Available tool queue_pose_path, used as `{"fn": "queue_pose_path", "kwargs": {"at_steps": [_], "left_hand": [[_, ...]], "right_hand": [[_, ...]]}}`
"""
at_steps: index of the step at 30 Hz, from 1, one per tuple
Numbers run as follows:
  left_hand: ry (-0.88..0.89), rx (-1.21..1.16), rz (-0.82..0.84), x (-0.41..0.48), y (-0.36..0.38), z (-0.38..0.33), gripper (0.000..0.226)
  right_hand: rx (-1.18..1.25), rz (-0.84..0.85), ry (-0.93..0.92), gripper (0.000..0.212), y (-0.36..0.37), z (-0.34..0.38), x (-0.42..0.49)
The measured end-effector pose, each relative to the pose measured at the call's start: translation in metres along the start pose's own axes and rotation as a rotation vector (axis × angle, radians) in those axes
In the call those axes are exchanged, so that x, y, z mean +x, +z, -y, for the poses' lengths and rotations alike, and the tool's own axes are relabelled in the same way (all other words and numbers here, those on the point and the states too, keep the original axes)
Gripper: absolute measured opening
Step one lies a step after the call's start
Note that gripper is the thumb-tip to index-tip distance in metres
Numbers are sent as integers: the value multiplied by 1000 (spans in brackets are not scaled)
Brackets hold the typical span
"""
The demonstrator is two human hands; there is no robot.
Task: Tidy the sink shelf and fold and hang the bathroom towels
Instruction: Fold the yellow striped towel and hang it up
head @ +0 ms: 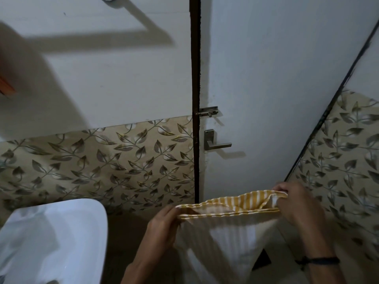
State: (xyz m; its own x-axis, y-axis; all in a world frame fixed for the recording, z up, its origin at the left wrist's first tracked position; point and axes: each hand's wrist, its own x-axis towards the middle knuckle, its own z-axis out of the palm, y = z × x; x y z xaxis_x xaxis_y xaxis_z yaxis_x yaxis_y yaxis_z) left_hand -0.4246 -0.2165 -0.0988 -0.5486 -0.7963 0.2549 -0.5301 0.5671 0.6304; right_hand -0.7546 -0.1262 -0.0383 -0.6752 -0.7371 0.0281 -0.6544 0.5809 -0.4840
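Sink (61, 232) left of towel (229, 232); door (276, 89) behind.

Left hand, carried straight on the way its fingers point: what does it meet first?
The left hand meets the striped towel it pinches; beyond, probably the white door, depth unclear.

Small domestic bathroom. White ceramic sink (61, 232) at 8 o'clock, leaf-patterned wall tiles (102, 160) at 9, striped towel (229, 232) at 5. Door (276, 89) with slide bolt (207, 112) and lever handle (218, 144) near centre.
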Motion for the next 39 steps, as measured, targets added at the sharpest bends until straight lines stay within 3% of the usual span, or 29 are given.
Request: {"fn": "queue_pose_path", "kwargs": {"at_steps": [4,7,9,12,14,18,21,25,29,31,34,39], "left_hand": [[120,-83,-6,8,-26,-26,20],[164,-44,9,12,-37,-41,27],[189,-33,23,13,-44,-48,30],[203,-17,52,13,-54,-56,30],[219,13,68,12,-60,-58,29],[203,118,126,13,-82,-48,21],[186,221,171,12,-94,-35,18],[149,197,133,8,-90,-33,13],[139,161,97,7,-87,-35,15],[158,137,97,9,-86,-37,10],[169,88,107,11,-86,-44,10],[158,58,69,16,-84,-57,11]], "right_hand": [[7,134,43,20,10,-11,9],[0,262,19,22,26,-16,12],[-12,348,-96,16,43,-20,12],[7,524,-407,20,68,-12,4],[88,596,-461,14,82,-3,-4],[253,367,-307,27,91,-6,0],[197,176,-233,28,82,-4,6],[210,197,-364,25,69,13,2],[269,237,-595,47,49,28,-16],[164,400,-677,59,44,35,-22],[86,661,-626,79,51,32,-28],[239,725,-573,102,69,33,-54]]}}
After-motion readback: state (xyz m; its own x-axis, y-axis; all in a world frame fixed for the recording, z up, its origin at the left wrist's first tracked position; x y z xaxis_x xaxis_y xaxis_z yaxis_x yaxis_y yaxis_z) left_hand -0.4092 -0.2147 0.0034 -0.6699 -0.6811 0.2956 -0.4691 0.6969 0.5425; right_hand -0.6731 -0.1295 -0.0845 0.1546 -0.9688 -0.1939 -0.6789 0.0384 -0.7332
